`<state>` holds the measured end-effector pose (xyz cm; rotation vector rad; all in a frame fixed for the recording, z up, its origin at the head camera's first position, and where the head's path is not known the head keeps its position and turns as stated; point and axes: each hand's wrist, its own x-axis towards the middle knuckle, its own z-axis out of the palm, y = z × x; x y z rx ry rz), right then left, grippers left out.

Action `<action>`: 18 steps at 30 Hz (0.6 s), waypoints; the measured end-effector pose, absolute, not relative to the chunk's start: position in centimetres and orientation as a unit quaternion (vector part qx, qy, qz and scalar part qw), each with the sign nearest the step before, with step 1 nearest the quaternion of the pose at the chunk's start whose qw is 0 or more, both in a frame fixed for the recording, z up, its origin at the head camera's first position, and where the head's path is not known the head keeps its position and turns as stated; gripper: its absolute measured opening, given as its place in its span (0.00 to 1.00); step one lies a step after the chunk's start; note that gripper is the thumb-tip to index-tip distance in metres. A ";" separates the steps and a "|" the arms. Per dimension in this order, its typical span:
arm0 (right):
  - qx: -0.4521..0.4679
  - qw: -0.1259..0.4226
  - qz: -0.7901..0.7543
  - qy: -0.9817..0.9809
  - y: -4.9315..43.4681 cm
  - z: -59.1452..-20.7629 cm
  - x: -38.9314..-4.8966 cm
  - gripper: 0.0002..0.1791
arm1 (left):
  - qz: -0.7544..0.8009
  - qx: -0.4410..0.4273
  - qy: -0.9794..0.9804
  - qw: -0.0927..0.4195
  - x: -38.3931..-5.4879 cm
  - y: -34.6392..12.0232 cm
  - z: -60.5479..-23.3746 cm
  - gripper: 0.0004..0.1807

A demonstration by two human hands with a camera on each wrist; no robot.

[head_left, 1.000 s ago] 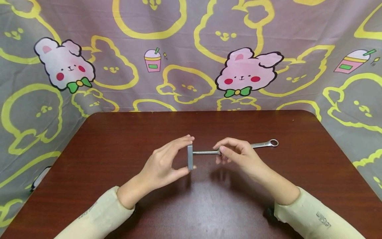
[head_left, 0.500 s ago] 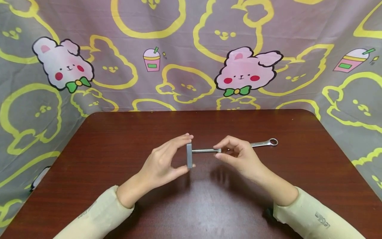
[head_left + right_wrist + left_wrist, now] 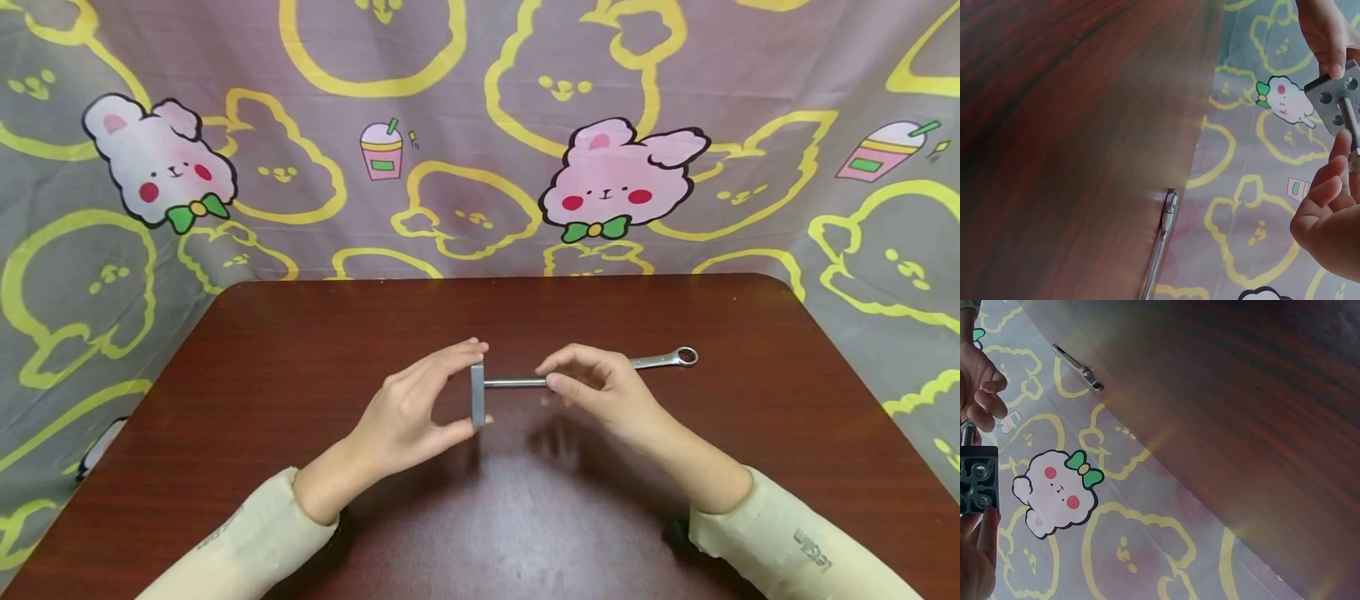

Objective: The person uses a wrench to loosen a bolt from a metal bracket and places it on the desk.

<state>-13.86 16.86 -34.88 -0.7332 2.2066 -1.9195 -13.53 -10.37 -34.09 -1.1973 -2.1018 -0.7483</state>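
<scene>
My left hand (image 3: 405, 408) holds a grey square plate (image 3: 477, 396) edge-on above the table, fingers on its top edge and thumb at the bottom. In the right wrist view the plate (image 3: 1337, 88) shows several round holes. A long metal bolt (image 3: 516, 383) sticks out level from the plate's middle toward the right. My right hand (image 3: 618, 396) pinches the bolt's far end between thumb and fingers, and they hide its hex end in the head view. Threads show near that end in the right wrist view.
A combination wrench (image 3: 663, 362) lies on the dark wooden table (image 3: 300, 333) behind my right hand, its ring end to the right and its other end hidden. A curtain (image 3: 450, 108) with cartoon figures hangs round the table's back and sides.
The hex end, seen between my right fingertips half a second ago, is now covered by the thumb. My right fingers have shifted at the bolt's end; the left hand and plate barely moved.
</scene>
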 end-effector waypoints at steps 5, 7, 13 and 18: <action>-0.247 0.074 -0.641 0.723 16.8 -34.9 -14.0 0.12 | -0.281 -0.450 -0.792 0.303 -13.6 -10.4 -34.1 0.38; -0.245 0.076 -0.649 0.717 16.8 -34.9 -14.0 0.13 | -0.281 -0.450 -0.791 0.304 -13.6 -10.4 -34.1 0.38; -0.229 0.079 -0.659 0.712 16.4 -35.0 -13.9 0.09 | -0.281 -0.453 -0.788 0.308 -13.6 -10.5 -34.2 0.38; -0.231 0.043 -0.649 0.724 16.3 -34.9 -13.7 0.09 | -0.280 -0.452 -0.788 0.310 -13.7 -10.6 -34.2 0.38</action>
